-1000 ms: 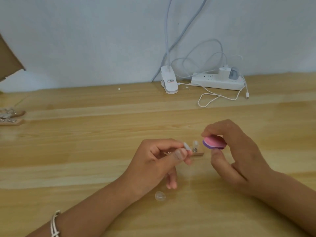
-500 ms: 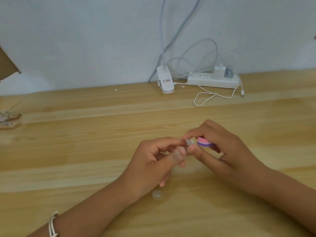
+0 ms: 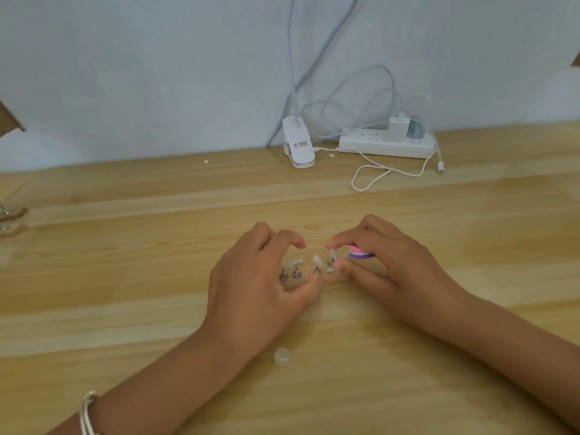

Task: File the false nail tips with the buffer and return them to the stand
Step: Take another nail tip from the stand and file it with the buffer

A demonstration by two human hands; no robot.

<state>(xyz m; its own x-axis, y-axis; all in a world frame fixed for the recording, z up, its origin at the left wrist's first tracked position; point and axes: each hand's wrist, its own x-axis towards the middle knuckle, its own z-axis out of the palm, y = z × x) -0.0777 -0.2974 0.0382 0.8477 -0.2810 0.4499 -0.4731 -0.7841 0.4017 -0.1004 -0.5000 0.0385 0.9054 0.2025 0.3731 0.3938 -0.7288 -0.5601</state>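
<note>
Stand (image 3: 291, 279) sits on counter (image 3: 125, 277), left grip (image 3: 260, 284) curled round it; right grip (image 3: 395, 268), holding buffer (image 3: 361, 255), pinches nail tip (image 3: 333, 254) at stand's right end.

The worktop (image 3: 125, 277) is pale wood, smooth with a soft sheen. The stand (image 3: 290, 286) looks like clear plastic with shiny metal pegs (image 3: 296, 273), and the nail tips (image 3: 295, 262) are milky plastic. The buffer (image 3: 361, 254) looks matt and foamy.
</note>
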